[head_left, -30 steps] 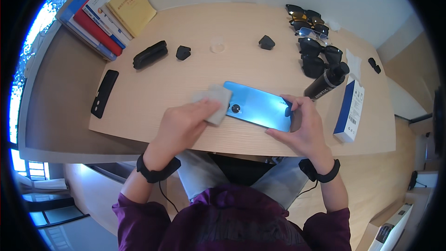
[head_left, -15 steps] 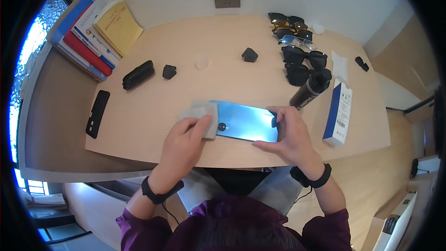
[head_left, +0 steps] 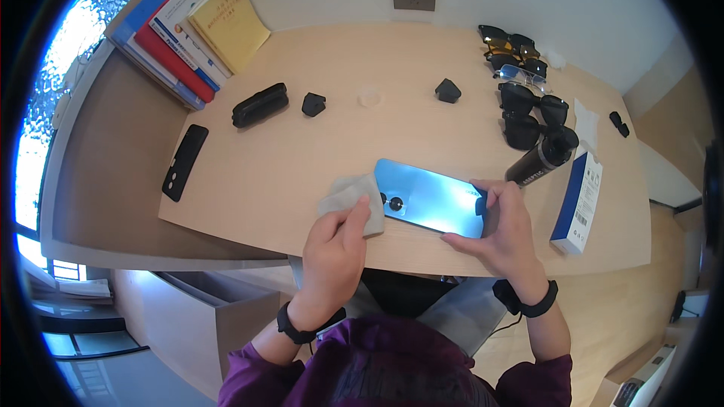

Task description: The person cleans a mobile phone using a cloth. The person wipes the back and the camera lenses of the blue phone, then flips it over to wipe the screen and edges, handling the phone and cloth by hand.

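Shifted nearer, my left hand pinches thin grey cloth at a glossy blue rectangular phone, my right hand clasping its right end, seemingly for steadiness.

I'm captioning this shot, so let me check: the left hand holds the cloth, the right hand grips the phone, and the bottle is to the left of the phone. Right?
Not quite: the head view shows the bottle to the right of the phone. The left hand holds the cloth, and the right hand grips the phone.
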Available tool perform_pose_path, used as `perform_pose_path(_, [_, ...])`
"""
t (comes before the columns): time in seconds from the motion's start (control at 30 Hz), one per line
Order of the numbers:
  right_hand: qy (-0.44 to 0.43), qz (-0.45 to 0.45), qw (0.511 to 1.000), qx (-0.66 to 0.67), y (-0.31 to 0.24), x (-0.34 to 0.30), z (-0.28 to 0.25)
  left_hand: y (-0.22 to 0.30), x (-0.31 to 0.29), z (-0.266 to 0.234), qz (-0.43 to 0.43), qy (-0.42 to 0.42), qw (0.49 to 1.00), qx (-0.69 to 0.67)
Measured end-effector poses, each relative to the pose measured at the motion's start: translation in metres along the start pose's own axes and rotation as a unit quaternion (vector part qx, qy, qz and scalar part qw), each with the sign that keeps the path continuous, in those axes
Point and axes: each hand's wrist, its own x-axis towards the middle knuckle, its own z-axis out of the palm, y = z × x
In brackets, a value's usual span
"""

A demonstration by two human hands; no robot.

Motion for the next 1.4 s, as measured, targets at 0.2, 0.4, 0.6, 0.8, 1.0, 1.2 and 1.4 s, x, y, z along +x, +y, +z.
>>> perform_pose_path(0.2, [-0.003, 0.001, 1.0, -0.004, 0.0, 0.001, -0.002, 0.001, 0.0, -0.026, -0.003, -0.083, 0.996, -0.034])
perform_pose_path(0.4, [-0.001, -0.027, 0.999, -0.027, -0.003, 0.003, -0.004, -0.018, 0.017, -0.045, -0.043, 0.044, 0.995, -0.078])
perform_pose_path(0.6, [-0.009, -0.005, 1.0, -0.026, -0.005, 0.003, -0.005, -0.014, 0.045, -0.017, 0.002, 0.021, 0.997, -0.076])
perform_pose_path(0.8, [-0.002, 0.028, 0.998, -0.058, -0.006, 0.0, -0.007, -0.01, 0.036, -0.004, 0.004, -0.063, 0.997, -0.053])
perform_pose_path(1.0, [0.003, -0.017, 0.999, -0.029, -0.006, 0.003, -0.005, -0.003, 0.017, -0.007, -0.041, -0.044, 0.997, -0.05])
perform_pose_path(1.2, [0.002, -0.038, 0.997, -0.068, -0.005, 0.001, -0.008, 0.005, 0.007, -0.003, -0.039, -0.008, 0.998, -0.051])
perform_pose_path(1.4, [-0.01, -0.062, 0.993, -0.098, -0.004, 0.0, -0.007, 0.014, -0.004, -0.008, -0.063, -0.005, 0.989, -0.136])
